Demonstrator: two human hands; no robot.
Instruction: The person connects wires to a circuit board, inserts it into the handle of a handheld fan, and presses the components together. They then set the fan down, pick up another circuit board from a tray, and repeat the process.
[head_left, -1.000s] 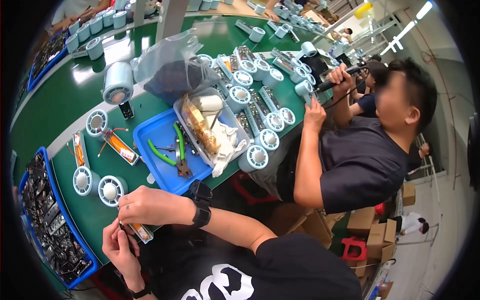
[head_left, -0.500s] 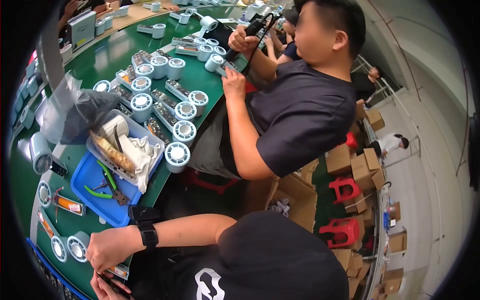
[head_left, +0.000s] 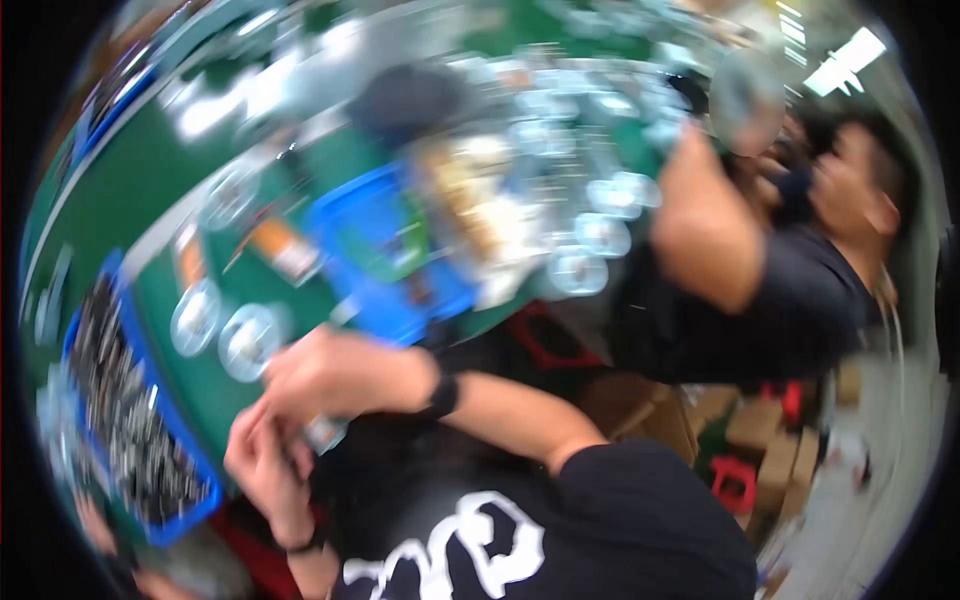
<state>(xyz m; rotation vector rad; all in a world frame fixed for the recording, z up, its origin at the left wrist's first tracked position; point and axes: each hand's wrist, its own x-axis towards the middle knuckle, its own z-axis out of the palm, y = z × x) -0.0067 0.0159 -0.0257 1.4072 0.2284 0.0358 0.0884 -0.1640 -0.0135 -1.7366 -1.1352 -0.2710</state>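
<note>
Motion blurs the picture. My right hand [head_left: 340, 375], with a dark band at its wrist, is closed, its fingertips meeting those of my left hand [head_left: 268, 462]. My left fingers are curled around something small and dark that I cannot make out. Just under the hands shows a pale piece [head_left: 325, 433], partly hidden. Beyond them on the green table lie a light-blue round-headed device [head_left: 250, 342] and a second such device [head_left: 197, 318] with an orange part in its handle. A third orange-and-white handle [head_left: 282, 248] lies farther back.
A blue tray [head_left: 345, 215] holds green-handled pliers [head_left: 408, 248]. Beside it sits a container with white cloth [head_left: 508, 240]. Several light-blue devices [head_left: 602, 236] stand farther right, near a co-worker [head_left: 780, 290]. At left, a blue bin [head_left: 205, 498] holds many dark parts.
The view has swung, so the table and co-worker appear shifted right, and the bin at left shows more fully. My hands remain together, now higher in the picture.
</note>
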